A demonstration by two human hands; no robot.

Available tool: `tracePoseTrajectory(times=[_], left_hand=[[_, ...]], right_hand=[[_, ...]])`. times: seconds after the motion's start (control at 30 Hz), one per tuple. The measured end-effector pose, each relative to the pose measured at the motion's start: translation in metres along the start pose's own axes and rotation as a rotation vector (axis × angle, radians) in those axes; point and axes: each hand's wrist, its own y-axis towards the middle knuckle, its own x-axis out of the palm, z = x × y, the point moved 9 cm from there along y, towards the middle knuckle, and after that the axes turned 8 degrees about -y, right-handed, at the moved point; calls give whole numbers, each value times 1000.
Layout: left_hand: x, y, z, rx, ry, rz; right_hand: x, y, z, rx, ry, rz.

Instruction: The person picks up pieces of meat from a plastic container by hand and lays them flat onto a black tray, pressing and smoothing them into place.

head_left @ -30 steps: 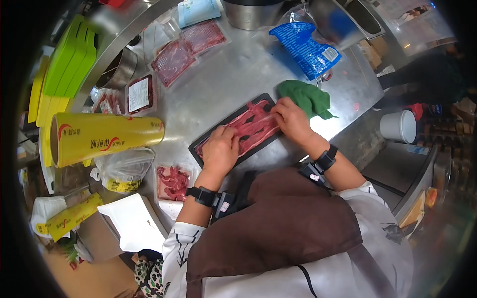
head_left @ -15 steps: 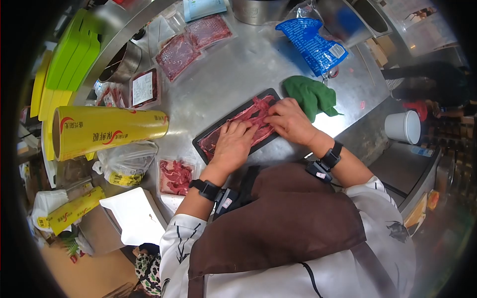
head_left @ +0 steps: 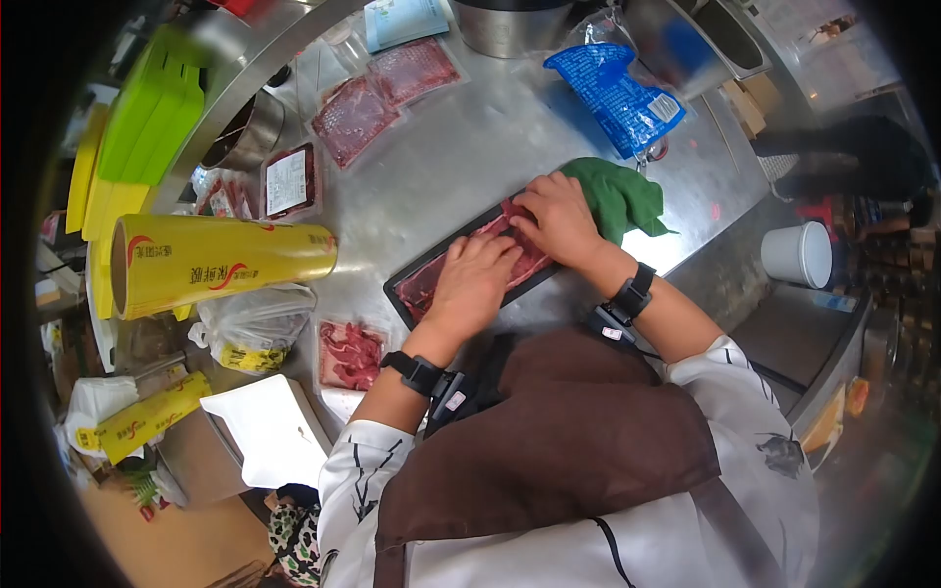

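A long black tray (head_left: 404, 307) lies slantwise on the steel table, with slices of red meat (head_left: 524, 263) in it. My left hand (head_left: 472, 281) rests flat on the meat at the tray's near-left part, fingers spread slightly and pointing away from me. At the upper right end, my right hand (head_left: 559, 220) has its fingers curled down onto the meat; what its fingertips hold, if anything, is hidden. A green cloth (head_left: 627, 201) lies just beyond the right hand.
A yellow film roll (head_left: 225, 265) and a small pack of meat strips (head_left: 351, 355) are at the left. Sealed meat packs (head_left: 355, 116) lie farther back. A blue bag (head_left: 622, 93) is at the back right, and a white bucket (head_left: 796, 254) stands at the right.
My right hand has shifted slightly left and away from me, over the tray's upper end. The meat there now lies more within the tray. My left hand has moved slightly.
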Motion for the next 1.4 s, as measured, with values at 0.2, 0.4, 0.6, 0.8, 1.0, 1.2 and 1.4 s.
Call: tracePoseTrajectory(times=[0.2,0.4,0.6,0.8,1.0,1.2,1.4], left_hand=[[14,1,-3,0,-15,-69],[13,-1,-3,-5,-30,-79],[17,-1,-5,-5,-11,-94],[-1,1,-13,-123,-168,65],[-9,16,-42,-440,-612,304],[25,25,-56,-646,-714,196],[40,21,-70,-631,-761,262]], right_hand=[[14,6,-2,-70,79,-47],[6,2,6,-25,299,-25],[14,-1,24,155,530,-107],[15,-1,15,109,641,-184],[29,-6,23,166,813,-208],[29,-10,30,274,917,-211],[14,-11,26,136,717,-125]])
